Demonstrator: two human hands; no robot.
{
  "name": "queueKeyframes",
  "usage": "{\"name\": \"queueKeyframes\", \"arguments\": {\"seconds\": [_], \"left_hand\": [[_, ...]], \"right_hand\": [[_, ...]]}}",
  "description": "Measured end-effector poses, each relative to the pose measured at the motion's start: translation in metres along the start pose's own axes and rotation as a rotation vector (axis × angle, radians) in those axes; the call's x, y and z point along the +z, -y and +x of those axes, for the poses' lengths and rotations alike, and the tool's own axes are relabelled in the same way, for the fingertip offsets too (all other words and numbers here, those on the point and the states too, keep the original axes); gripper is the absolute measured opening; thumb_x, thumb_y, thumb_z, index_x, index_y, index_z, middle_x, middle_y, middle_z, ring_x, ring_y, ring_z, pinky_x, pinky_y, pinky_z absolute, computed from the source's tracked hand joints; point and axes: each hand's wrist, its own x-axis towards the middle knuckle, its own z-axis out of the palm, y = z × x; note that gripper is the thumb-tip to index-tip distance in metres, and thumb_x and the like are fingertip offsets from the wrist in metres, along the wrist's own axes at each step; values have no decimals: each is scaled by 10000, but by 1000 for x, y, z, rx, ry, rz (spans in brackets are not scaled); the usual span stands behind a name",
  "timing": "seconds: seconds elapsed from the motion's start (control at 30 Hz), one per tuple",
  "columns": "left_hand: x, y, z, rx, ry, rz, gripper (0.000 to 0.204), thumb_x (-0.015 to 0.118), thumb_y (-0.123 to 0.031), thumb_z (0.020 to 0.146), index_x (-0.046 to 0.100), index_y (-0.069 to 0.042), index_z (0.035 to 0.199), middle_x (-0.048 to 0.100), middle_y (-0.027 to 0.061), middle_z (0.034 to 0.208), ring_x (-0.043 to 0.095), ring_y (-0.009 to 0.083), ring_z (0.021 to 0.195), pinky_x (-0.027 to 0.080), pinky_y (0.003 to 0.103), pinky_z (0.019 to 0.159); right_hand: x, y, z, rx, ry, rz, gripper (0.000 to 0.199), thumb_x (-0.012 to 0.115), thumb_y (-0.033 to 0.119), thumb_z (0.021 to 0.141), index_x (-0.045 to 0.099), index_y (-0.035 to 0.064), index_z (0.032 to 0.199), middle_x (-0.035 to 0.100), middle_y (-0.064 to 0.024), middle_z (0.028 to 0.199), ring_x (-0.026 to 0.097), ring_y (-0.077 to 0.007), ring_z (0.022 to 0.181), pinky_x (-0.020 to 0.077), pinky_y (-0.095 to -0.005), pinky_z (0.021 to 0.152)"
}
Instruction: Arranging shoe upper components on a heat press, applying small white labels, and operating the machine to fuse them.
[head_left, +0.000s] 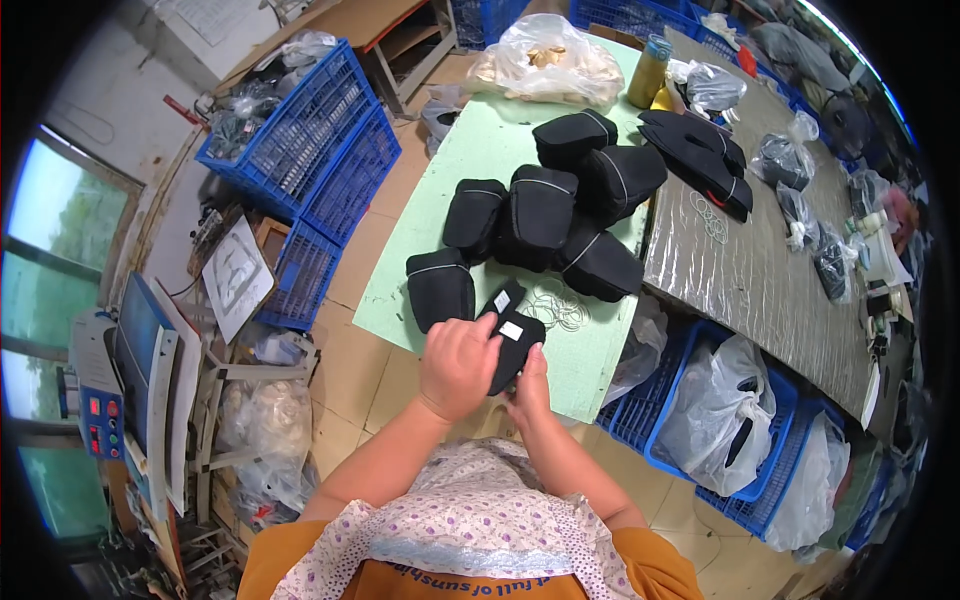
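Left hand (455,365): fingers lie against the left side of a black fabric piece (512,355); whether they grip cannot be told.
Right hand (530,385): grips the piece's right edge, thumb uppermost.
Black fabric piece: between the hands, at the near part of the green table (395,300), white label (511,331) facing up.
Beside it: loose pale string (555,310).
Beyond: stuffed black pouches (542,215), clustered.
Table's far end: clear plastic bag (550,65).
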Motion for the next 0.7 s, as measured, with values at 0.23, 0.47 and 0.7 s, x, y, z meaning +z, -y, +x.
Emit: {"name": "queueKeyframes", "arguments": {"seconds": [0.23, 0.47, 0.7], "left_hand": [[58, 9, -40, -5, 358, -41, 236, 619, -114, 752, 574, -19, 963, 562, 122, 837, 537, 294, 799, 408, 397, 712], [1, 46, -61, -302, 149, -346, 189, 583, -82, 794, 578, -1, 965, 563, 132, 908, 562, 291, 802, 466, 386, 706], [-171, 267, -232, -787, -415, 486, 309, 626, -118, 733, 553, -11, 1013, 560, 178, 931, 537, 333, 918, 434, 412, 813]], "right_hand": [[-5, -12, 7, -43, 68, 274, 534, 310, 618, 882, 473, 111, 913, 528, -46, 822, 553, -179, 787, 487, -342, 747], [-3, -1, 0, 15, -170, 132, 514, 385, 631, 855, 443, 215, 1150, 427, 21, 852, 414, -149, 692, 377, -375, 622], [-53, 4, -11, -261, -347, -42, 761, 392, 651, 831, 248, 158, 1391, 298, -126, 1357, 409, -267, 1049, 350, -459, 860]]}}
